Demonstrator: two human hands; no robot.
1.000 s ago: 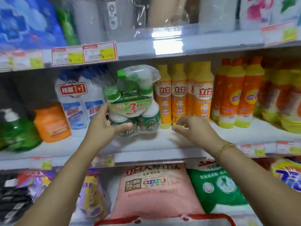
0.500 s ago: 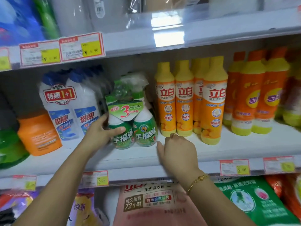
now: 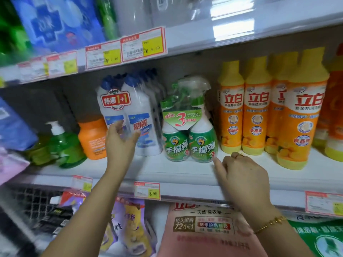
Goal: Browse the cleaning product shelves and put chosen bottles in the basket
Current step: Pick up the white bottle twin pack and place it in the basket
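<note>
On the middle shelf [image 3: 167, 168] the spray-cleaner twin pack [image 3: 189, 138] stands between the 1+1 bottle pack [image 3: 146, 112] on its left and the dish-detergent bottles [image 3: 256, 115] on its right — a jar [image 3: 91, 138] and a pump bottle [image 3: 62, 147] stand further left. A laundry powder bag [image 3: 202, 230] lies below.

Left of the green spray twin-pack [image 3: 189, 134], the left hand [image 3: 120, 143] smears blurrily over the white bottles' [image 3: 144, 115] labels. Far right of it, the orange bottles [image 3: 336, 108] are edge-cropped.
</note>
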